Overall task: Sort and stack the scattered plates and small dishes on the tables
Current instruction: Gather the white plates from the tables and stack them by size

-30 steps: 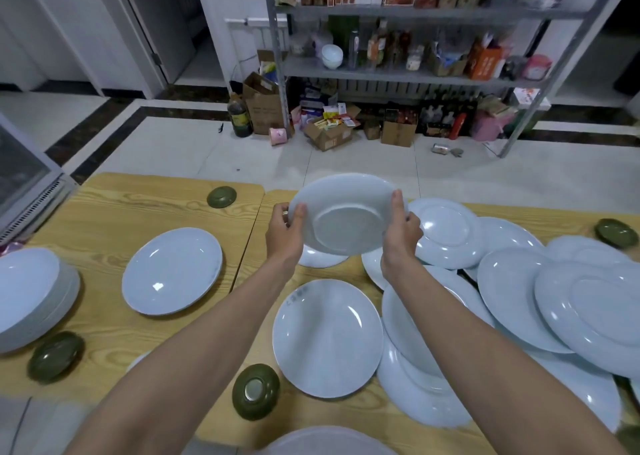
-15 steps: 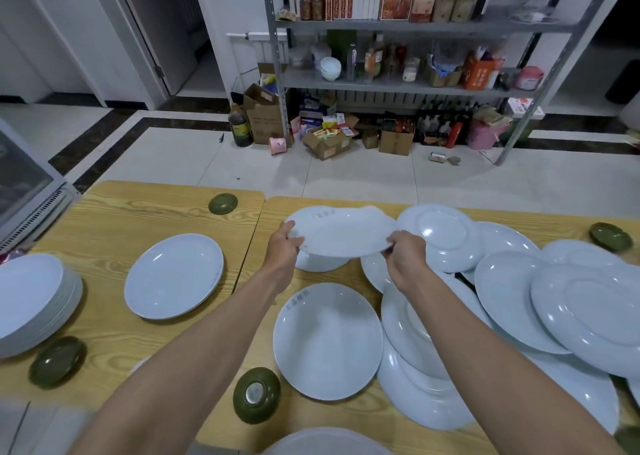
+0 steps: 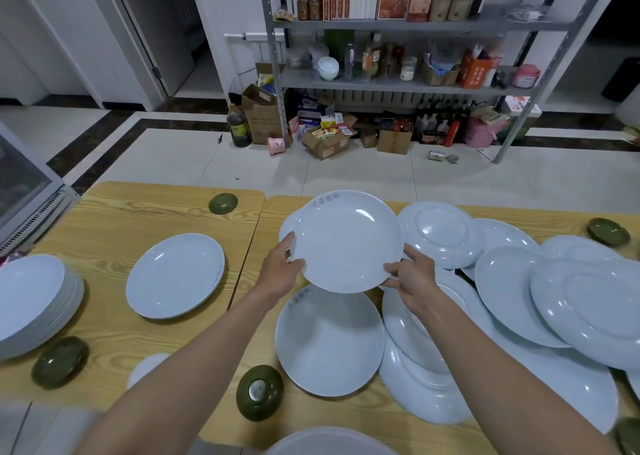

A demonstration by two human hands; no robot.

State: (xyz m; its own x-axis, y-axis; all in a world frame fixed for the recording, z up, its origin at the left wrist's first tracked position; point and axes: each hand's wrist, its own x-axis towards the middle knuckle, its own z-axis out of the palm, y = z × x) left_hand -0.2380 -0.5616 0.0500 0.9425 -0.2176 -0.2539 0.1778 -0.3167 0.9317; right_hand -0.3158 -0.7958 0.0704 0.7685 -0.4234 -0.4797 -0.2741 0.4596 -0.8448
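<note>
A: Centre: a white plate (image 3: 347, 241), face up, glossy, with faint grey lettering at its far rim. It is held above the right-hand counter (image 3: 433, 420), over a second lettered plate (image 3: 329, 342) lying flat.

B: And the hands?

A: Left hand (image 3: 281, 270) is clamped on the near-left rim, thumb on top; right hand (image 3: 412, 278) grips the near-right rim in the same way. Both are closed on the one plate.

B: Open room?

A: Little to the right: overlapping plates (image 3: 554, 298), some face down, crowd that side. The left counter (image 3: 114, 226) has bare wood around a single plate (image 3: 175, 275), with a plate stack (image 3: 33, 302) at its left edge.

B: Other items?

A: Small green dishes: one upturned (image 3: 259, 392) near the front edge, one (image 3: 59, 363) beside the stack, one (image 3: 223, 203) at the far edge, one (image 3: 608, 232) far right. Beyond the counters are pale floor tiles and a metal shelf (image 3: 398, 82) of bottles and boxes.
</note>
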